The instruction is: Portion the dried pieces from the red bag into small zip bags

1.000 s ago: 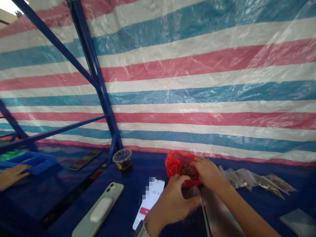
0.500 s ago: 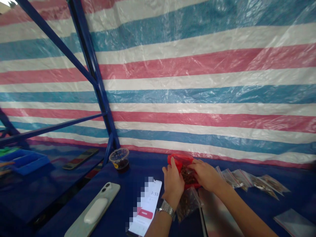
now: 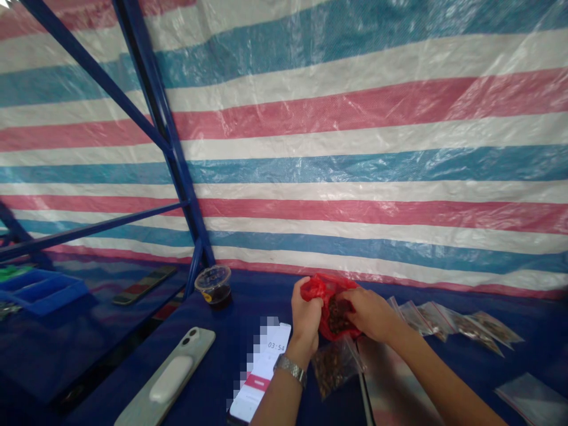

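A red plastic bag stands open on the blue table, with small brown dried pieces inside it. My left hand grips the bag's left rim, fingers and thumb closed on the red plastic. My right hand reaches into the mouth from the right; its fingertips are down among the brown pieces, so I cannot tell whether they hold any. Just below the bag lies a small clear zip bag with brown pieces in it.
Several filled zip bags lie in a row at right, with flat clear bags nearer. A lit phone, a pale phone and a lidded cup of dark liquid are left. A blue tray sits far left.
My left hand has moved from over the bag's opening to its left rim, which is now bunched up. My right hand has gone deeper into the bag.
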Demonstrator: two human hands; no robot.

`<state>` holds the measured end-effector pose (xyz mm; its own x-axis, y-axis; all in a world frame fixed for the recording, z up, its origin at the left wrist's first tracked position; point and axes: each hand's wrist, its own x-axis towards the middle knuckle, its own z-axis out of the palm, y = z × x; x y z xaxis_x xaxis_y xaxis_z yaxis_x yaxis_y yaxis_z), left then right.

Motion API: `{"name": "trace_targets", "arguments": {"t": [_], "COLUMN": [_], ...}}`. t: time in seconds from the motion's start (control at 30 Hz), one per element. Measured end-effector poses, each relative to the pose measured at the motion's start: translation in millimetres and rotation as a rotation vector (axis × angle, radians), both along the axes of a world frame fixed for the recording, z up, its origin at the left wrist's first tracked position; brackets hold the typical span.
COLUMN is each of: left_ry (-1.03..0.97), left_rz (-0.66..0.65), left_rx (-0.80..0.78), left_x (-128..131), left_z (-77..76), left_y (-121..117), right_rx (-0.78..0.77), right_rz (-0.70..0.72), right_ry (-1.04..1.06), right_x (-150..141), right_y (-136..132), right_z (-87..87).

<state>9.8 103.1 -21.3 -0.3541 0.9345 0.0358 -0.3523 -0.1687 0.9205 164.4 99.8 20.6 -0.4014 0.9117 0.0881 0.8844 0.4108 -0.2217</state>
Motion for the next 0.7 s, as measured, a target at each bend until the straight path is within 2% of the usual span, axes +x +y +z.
{"name": "trace_targets", "arguments": {"t": [0.17, 0.33, 0.53, 0.7], "left_ry": [-0.142, -0.171, -0.11, 0.056], "left_rz": [0.008, 0.005, 0.022, 0.015], "left_rx": [-0.046, -0.068, -0.103, -0.135], "left_x": [-2, -2, -1, -7], "left_z": [2.2, 2.3, 0.2, 11.9], "left_y": [-1, -3, -7, -7], "right_rx": [0.004, -0.016, -0.1, -0.153], "right_rz": [0.063, 0.089, 0.15, 0.173], "right_ry": [0.034, 0.1, 0.217, 0.327], "right_x": [0, 1, -1, 3], "right_y": [-2, 1, 3, 2], "right_z": [1.3, -4.9, -7.3, -3.3]}}
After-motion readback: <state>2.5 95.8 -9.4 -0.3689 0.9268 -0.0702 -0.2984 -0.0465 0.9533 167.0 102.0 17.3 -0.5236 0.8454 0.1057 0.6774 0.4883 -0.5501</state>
